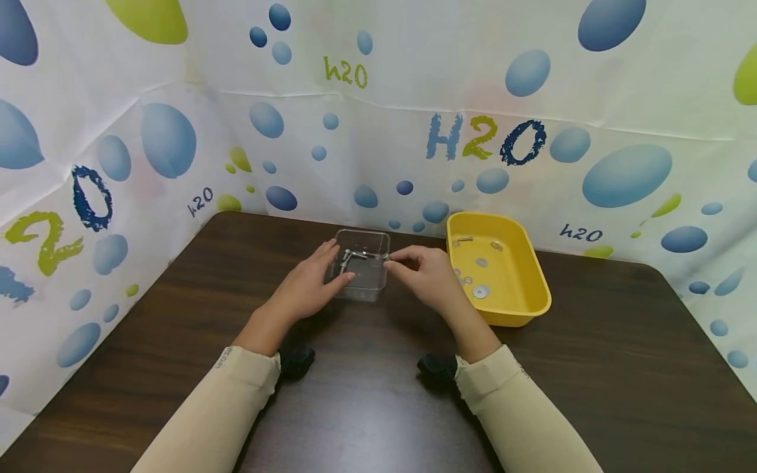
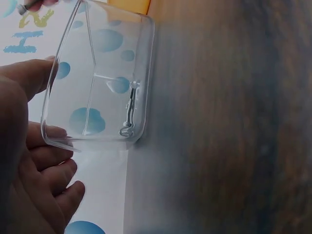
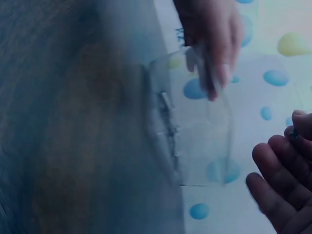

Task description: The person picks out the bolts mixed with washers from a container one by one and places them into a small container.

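A clear plastic box (image 1: pixel 368 289) stands on the table with several metal bolts (image 1: pixel 345 262) lying inside. My left hand (image 1: pixel 304 282) holds the box by its left side, thumb and fingers at the rim (image 2: pixel 45 105). Over the box's right rim, my right hand (image 1: pixel 427 272) pinches a small metal bolt (image 2: pixel 23 9) between thumb and fingertips. Most of this bolt is hidden by the fingers in the right wrist view, where the right hand (image 3: pixel 285 180) appears at the right edge.
Right of the box stands a yellow bin (image 1: pixel 513 315) holding several washers (image 1: pixel 481 291) and a bolt (image 1: pixel 464 239). Both stand toward the back of the dark wooden table (image 1: pixel 367 407). A patterned white sheet (image 1: pixel 384 131) hangs behind and along the sides.
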Demonstrator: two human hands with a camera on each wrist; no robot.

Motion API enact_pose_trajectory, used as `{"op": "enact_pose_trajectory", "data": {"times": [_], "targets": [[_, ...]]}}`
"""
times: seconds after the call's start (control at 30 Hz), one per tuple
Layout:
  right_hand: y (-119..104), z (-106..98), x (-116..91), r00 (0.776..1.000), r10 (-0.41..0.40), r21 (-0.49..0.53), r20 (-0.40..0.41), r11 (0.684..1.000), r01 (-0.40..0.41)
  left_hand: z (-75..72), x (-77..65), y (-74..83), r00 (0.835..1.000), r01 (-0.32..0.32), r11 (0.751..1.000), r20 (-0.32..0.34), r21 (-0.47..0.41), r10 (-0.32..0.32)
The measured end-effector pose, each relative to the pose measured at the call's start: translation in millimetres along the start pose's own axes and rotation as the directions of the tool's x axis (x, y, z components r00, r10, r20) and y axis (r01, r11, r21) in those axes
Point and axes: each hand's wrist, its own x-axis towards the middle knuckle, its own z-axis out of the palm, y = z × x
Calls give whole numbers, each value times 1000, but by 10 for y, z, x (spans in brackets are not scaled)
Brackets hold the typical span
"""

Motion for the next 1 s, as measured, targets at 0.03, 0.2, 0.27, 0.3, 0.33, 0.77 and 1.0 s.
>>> {"op": "enact_pose_trajectory", "data": {"times": [0.03,0.2,0.27,0.3,0.33,0.77,1.0], "targets": [[17,31,0,1000,-10,-9,4,1000,10,9,4,-2,1000,-3,1000,11,-3,3],[95,156,-12,998,-53,-49,36,997,55,45,9,-3,998,-8,1000,63,-8,9],[96,198,-1,996,-79,-58,53,995,82,36,1,-4,998,-6,1000,67,-8,6],[89,217,8,994,-89,-65,60,994,93,29,-3,-6,998,-1,1000,65,-9,1],[79,234,18,993,-95,-71,69,992,100,21,-6,-7,998,4,1000,62,-10,-3],[-8,364,54,984,-78,-176,162,979,107,43,-5,-35,998,16,1000,61,-11,-15],[-46,414,93,973,-90,-240,214,960,142,-8,-19,-57,999,22,1000,44,-5,-22]]}}
